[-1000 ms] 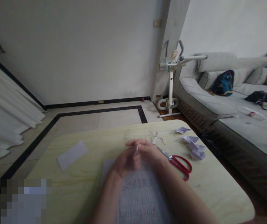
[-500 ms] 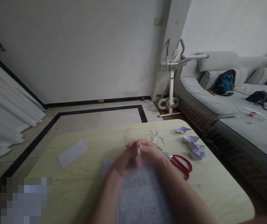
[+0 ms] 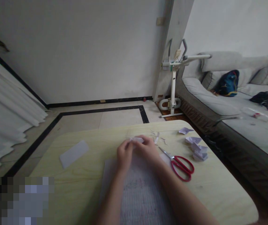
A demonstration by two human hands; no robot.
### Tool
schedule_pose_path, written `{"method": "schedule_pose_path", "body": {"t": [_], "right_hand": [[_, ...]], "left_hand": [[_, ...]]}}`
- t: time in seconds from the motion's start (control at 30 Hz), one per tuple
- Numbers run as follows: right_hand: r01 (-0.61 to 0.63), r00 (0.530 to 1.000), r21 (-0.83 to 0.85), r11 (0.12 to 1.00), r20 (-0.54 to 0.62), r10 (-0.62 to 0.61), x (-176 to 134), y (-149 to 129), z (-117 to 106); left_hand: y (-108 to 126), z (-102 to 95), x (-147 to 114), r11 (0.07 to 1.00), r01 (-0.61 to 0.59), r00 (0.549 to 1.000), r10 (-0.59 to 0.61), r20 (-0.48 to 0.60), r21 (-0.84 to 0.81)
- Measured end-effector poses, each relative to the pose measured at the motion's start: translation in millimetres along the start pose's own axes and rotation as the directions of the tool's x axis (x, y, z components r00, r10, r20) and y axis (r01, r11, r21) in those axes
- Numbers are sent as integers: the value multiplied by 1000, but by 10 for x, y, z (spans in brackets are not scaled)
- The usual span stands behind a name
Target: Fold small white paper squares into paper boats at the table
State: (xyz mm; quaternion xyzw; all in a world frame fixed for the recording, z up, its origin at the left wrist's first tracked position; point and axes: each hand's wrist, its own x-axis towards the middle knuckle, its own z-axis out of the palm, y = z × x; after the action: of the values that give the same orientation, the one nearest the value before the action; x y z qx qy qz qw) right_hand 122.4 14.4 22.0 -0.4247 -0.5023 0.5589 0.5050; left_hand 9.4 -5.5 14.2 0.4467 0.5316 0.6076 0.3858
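Note:
Near the middle of the table, my left hand [image 3: 124, 155] and my right hand [image 3: 148, 150] are closed together on a small piece of folded white paper [image 3: 137, 139]. Its exact shape is partly hidden by my fingers. Below my wrists lies a written-on sheet of paper [image 3: 143, 197]. To the right of my right forearm rest red-handled scissors [image 3: 182, 167], their blades apart from my hand. Thin paper scraps [image 3: 157, 137] lie just beyond my right hand. Several folded paper pieces [image 3: 196, 147] sit near the table's right edge.
A white paper rectangle [image 3: 74, 154] lies on the left of the pale wooden table [image 3: 82, 190]. Beyond the table's right edge stands a grey sofa [image 3: 260, 137] with bags and a partly visible person. White exercise equipment [image 3: 173, 84] is by the wall.
My hands have turned and opened outward slightly, so more of the folded paper shows between my fingertips. The view has shifted a little; the scissors and loose papers stay in place.

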Motion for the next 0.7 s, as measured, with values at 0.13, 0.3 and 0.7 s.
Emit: {"method": "schedule_pose_path", "body": {"t": [0.13,0.3,0.7], "right_hand": [[76,995,-80,994,-62,-81,14,45,10],[76,993,-93,993,-85,-84,32,46,-11],[195,972,-277,941,-77,-224,1,126,8]], "left_hand": [[0,30,-28,1000,-22,1000,22,-4,12],[-14,32,-25,999,-22,1000,22,-1,50],[-9,1,-2,995,-34,996,42,-83,89]]}}
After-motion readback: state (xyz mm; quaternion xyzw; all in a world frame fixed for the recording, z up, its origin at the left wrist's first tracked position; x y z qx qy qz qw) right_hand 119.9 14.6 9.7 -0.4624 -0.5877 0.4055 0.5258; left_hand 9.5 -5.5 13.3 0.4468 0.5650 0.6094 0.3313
